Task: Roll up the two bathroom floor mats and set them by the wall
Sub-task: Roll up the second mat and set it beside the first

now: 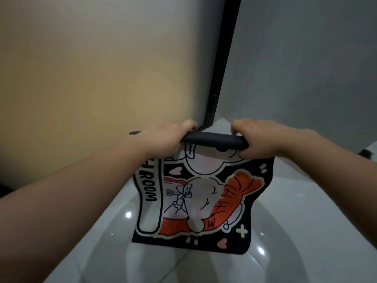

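Both hands, left hand (165, 137) and right hand (257, 139), clamp the mat (195, 201) by its rolled top edge, letting it hang above the floor (306, 201) so the roll tightens evenly

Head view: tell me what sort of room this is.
Probably a bathroom or its doorway: the mat held up by both hands reads "ROOM" beside a cartoon, over glossy white floor tiles, with a dark door frame in the corner.

Your left hand (163, 137) and right hand (255, 139) cover both ends of the mat (195, 201) roll. Under your left fingers, the lettering before "ROOM" is hidden. Both forearms are cut by the frame edges.
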